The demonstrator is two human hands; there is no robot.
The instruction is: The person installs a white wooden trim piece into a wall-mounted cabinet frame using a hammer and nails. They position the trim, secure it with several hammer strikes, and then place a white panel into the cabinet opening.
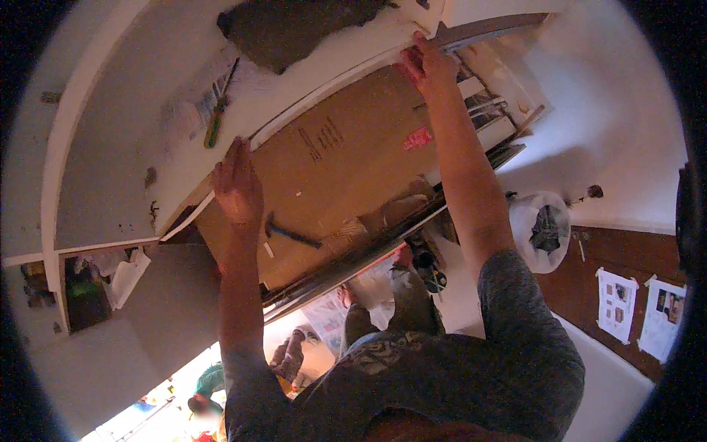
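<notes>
A long pale edge strip (335, 81) runs along the far side of a brown cardboard sheet (346, 155). My left hand (237, 188) is at the strip's near left part, its fingers bent over the edge. Further off to the right, my right hand (433, 68) grips the strip's far part between fingers and thumb. A hammer (294, 234) with a dark handle lies on the cardboard, right of my left wrist. Beyond my left hand, a screwdriver (214, 127) with a green handle rests on the white surface.
Dark grey cloth (302, 31) lies at the far edge. A white-lined bin (543, 232) stands right of my right arm, near papers (617, 306) on a brown panel. Another person in green (210, 379) is below at lower left. Metal rods (487, 109) lie beyond the cardboard's right end.
</notes>
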